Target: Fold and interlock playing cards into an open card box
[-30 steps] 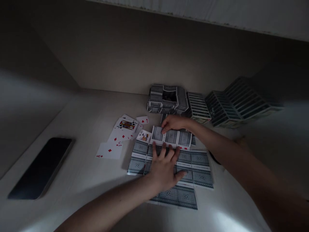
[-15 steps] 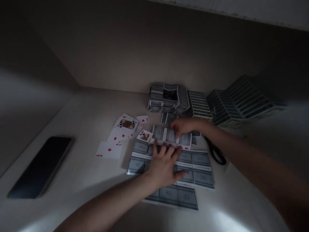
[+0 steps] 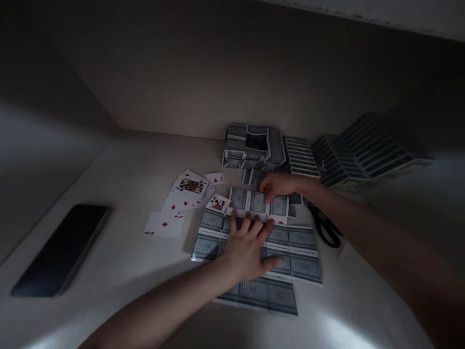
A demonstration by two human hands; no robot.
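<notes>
Playing cards joined edge to edge, patterned backs up, form a sheet (image 3: 304,264) on the table. At its far side a row of three cards (image 3: 239,198) is folded up along a crease. My left hand (image 3: 247,252) lies flat on the sheet, fingers spread, tips at the crease. My right hand (image 3: 278,186) is closed at the far edge of the folded row, its thumb on the card backs and its other fingers partly hidden. Touching the row's left end is a queen card (image 3: 218,203), face up.
Loose face-up cards (image 3: 189,194) lie left of the sheet, and a phone (image 3: 61,252) farther left. Behind stands a box-like shape built of cards (image 3: 236,145). Folded card panels (image 3: 366,150) rest at the back right. Black-handled scissors (image 3: 325,228) lie under my right forearm.
My right hand has shifted very slightly right along the folded row. My left hand stays in place on the sheet.
</notes>
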